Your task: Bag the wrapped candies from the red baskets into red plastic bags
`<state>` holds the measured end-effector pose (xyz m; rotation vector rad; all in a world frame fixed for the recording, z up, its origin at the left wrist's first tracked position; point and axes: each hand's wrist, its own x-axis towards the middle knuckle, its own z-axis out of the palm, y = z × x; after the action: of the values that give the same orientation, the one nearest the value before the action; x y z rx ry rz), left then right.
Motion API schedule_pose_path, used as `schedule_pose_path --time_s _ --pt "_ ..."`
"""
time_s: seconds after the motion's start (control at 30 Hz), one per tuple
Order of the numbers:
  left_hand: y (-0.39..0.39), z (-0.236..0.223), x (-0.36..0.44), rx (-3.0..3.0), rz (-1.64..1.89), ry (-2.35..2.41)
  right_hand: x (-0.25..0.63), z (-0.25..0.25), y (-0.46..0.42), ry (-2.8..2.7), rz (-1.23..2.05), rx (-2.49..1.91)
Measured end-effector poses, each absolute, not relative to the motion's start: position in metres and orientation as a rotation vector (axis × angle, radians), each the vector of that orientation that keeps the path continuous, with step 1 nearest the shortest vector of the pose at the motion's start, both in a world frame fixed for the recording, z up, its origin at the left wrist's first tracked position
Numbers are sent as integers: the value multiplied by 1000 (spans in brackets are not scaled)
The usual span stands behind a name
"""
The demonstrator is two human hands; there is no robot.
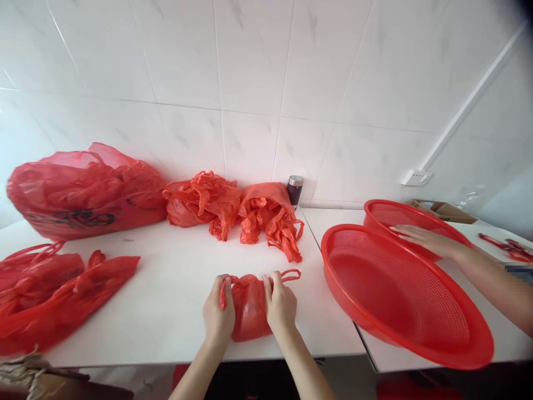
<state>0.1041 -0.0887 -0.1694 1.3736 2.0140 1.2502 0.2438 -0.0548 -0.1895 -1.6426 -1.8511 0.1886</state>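
I can't see inside the small bulging red plastic bag (pixel 251 316) at the front edge of the left white table (pixel 166 311). My view's left border crops a crumpled red plastic bag (pixel 50 305); slender red objects (pixel 510 246) on the right white table (pixel 381 355) blur.

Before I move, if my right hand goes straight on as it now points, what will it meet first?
Past the small red bag it holds, your right hand would probably meet the crumpled red bags by the wall first; depth is unclear.
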Motion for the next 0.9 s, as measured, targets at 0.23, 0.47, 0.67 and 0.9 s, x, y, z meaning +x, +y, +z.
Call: schedule_pose_path --time_s 0.23,0.47,0.67,0.9 --pt "-74 -187 73 1599 798 2169 268 -210 -49 -1933 124 -1614" --pt "-70 -184 60 1763 567 2170 279 -218 -36 -2126 -37 -1669" --pt "-75 -185 57 1791 580 2178 287 -214 -28 -2116 -74 -1754" --pt "-79 -165 80 1882 830 2119 280 -174 -42 -1984 437 -1660"
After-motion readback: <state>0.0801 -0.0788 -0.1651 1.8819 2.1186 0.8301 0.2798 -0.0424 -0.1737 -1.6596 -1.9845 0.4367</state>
